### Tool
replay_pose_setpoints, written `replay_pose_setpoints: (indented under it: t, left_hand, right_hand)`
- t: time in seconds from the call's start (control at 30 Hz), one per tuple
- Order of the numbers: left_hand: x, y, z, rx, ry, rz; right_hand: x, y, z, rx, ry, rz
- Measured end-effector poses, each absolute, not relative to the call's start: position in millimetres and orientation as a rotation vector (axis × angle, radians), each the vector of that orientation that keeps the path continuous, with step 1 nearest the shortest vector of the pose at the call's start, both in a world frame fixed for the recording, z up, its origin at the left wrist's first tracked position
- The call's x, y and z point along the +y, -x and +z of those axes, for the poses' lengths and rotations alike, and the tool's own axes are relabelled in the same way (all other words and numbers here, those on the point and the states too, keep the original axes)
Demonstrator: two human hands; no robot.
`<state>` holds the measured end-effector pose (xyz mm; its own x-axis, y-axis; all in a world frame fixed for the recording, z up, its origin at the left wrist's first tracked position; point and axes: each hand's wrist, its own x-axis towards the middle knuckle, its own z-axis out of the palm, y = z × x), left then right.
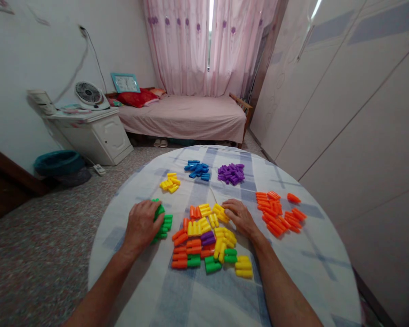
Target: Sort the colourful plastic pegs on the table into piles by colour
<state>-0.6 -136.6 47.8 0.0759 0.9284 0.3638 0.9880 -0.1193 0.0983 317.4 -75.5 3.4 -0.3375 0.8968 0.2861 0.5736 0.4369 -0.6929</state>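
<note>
My left hand (141, 223) lies over a pile of green bullet-shaped plastic building blocks (167, 221), thumb apart from the fingers; its far fingertips are partly hidden. At the far right of the mixed pile, my right hand (237, 216) has its bent fingertips closed on yellow plastic blocks (221, 212). Between the hands, the mixed pile holds orange blocks (193, 245), more yellow ones, a purple set (208, 238) and green sets (212, 265). Many blocks lie side by side in small groups.
Sorted piles of yellow (170, 183), blue (197, 170), purple (231, 173) and orange blocks (276, 213) surround the mixed pile on the round table's checked cloth (313, 281). Beyond stand a bed (191, 113), a cabinet with a fan (89, 94), a bin (59, 162) and a wardrobe (344, 100).
</note>
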Motion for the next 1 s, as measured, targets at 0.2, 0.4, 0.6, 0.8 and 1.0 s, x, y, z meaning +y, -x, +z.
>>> replay_pose_setpoints:
  t: [0.2, 0.4, 0.6, 0.8, 1.0]
  left_hand:
    - [-140, -1, 32, -1.920, 2.150, -0.599]
    - [-165, -52, 24, -1.908, 2.357, -1.102]
    - [-166, -84, -4, -2.068, 2.518, -1.105]
    - [-152, -99, 0, -2.074, 2.629, -1.196]
    - [-126, -105, 23, -1.889, 2.564, -1.172]
  right_hand:
    - [-76, -316, 2, -2.025, 1.246, 0.599]
    - [-76, -317, 3, -1.988, 1.265, 0.603]
    - [-77, -316, 3, -1.964, 1.272, 0.610]
    - [-77, -315, 5, -1.921, 1.266, 0.657]
    - [-78, -317, 7, -1.650, 1.292, 0.779]
